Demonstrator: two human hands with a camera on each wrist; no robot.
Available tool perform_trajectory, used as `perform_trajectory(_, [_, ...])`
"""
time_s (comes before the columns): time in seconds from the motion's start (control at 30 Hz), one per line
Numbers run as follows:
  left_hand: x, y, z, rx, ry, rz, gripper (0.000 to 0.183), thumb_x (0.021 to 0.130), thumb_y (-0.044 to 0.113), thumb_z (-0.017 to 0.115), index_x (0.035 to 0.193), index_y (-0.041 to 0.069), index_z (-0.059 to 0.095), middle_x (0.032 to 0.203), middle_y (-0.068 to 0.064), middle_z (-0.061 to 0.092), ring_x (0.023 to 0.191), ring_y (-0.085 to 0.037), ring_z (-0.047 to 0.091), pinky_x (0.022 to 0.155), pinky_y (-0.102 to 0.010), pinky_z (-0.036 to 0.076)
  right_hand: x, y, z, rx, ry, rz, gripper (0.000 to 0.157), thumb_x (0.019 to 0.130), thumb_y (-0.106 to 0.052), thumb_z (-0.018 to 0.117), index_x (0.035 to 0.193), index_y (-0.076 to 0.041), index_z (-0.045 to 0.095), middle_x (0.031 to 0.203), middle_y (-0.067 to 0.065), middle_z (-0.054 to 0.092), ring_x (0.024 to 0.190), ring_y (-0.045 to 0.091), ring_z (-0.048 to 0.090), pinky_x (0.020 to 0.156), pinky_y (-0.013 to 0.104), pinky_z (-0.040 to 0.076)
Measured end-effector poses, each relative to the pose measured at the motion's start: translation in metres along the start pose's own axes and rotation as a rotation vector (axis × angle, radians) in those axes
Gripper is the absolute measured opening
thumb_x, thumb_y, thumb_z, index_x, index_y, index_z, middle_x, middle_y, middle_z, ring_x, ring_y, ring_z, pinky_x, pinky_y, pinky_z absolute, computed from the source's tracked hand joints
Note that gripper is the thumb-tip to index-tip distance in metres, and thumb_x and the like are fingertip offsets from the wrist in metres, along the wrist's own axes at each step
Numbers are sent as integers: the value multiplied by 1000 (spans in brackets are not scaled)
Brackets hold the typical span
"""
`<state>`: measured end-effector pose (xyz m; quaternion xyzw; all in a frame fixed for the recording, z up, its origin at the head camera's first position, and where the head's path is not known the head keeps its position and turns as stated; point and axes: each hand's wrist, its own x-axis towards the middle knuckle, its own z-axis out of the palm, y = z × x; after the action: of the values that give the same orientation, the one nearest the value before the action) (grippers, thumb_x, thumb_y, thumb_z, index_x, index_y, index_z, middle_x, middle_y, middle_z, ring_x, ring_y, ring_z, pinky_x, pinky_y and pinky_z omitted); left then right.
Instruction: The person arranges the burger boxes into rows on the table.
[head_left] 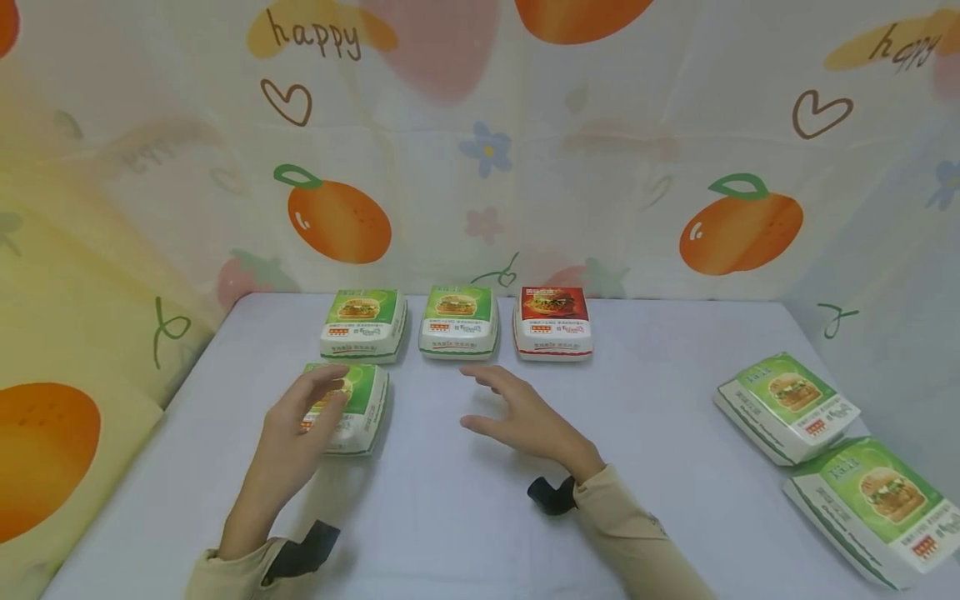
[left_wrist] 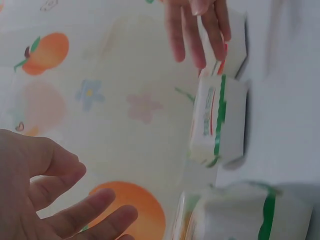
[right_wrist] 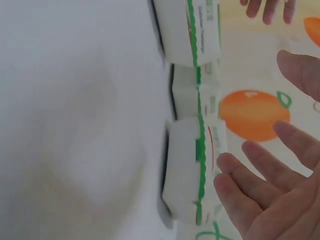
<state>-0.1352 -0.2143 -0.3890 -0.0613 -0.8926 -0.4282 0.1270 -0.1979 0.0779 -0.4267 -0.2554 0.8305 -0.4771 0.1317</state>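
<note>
My left hand (head_left: 288, 429) is held over a green-topped burger box (head_left: 367, 412) in the near row and partly covers it in the head view. Its fingers are loosely bent, with nothing between them. To the right, my right hand (head_left: 528, 417) hovers above the white table, thumb and fingers spread apart and holding nothing. Beyond the hands, a back row has two green burger boxes (head_left: 363, 325) (head_left: 458, 323) and one red burger box (head_left: 553, 325). In the right wrist view, the right hand (right_wrist: 275, 185) shows relaxed fingers, apart from the boxes.
Two more green burger boxes (head_left: 787, 404) (head_left: 873, 508) lie slanted at the table's right side, close against each other. Behind the white table (head_left: 645, 400) hangs a cloth (head_left: 585, 183) printed with oranges and flowers. A black strap (head_left: 303, 550) is on the left wrist.
</note>
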Motion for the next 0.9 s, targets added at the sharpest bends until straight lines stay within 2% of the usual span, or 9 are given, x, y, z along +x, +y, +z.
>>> perform_trajectory(0.07, [0,3,7,-13,-28,11,34,101,12,54,134,5,55,131,-16,61,125,-31,57,107,-46,47,-4,2,-7,-7,18,12,65,91,-35,71,148,-22,44,151,-1,46,137,33,47,113,53,40])
perform_trajectory(0.13, [1,6,14,-29,-55,25,34,101,11,54,134,5,55,131,-18,62,125,-33,56,104,-57,45,-9,4,-15,-17,36,26,65,91,-35,71,148,-22,44,151,0,46,137,35,46,113,54,39])
perform_trajectory(0.27, [4,15,28,-26,-98,44,33,99,10,56,132,6,57,132,-14,63,125,-31,57,103,-54,46,-19,7,-30,-32,75,65,66,91,-34,72,149,-22,43,152,3,46,138,37,46,113,56,39])
perform_trajectory(0.53, [4,29,56,-7,-175,74,35,97,11,61,131,9,58,134,-7,62,126,-28,57,104,-53,48,-35,17,-50,-78,130,61,69,91,-31,72,150,-14,42,156,8,42,139,38,45,112,56,39])
perform_trajectory(0.77, [3,38,77,-16,-221,114,41,96,14,63,136,12,56,137,-3,60,124,-25,58,101,-50,50,-49,26,-65,-120,174,94,67,91,-32,72,150,-18,42,154,12,44,139,39,44,111,59,40])
perform_trajectory(0.9, [4,44,87,-46,-245,123,45,96,16,64,139,13,54,140,-2,58,125,-25,57,101,-51,51,-58,30,-76,-148,209,95,67,92,-32,71,150,-16,42,152,13,45,139,37,43,111,59,39])
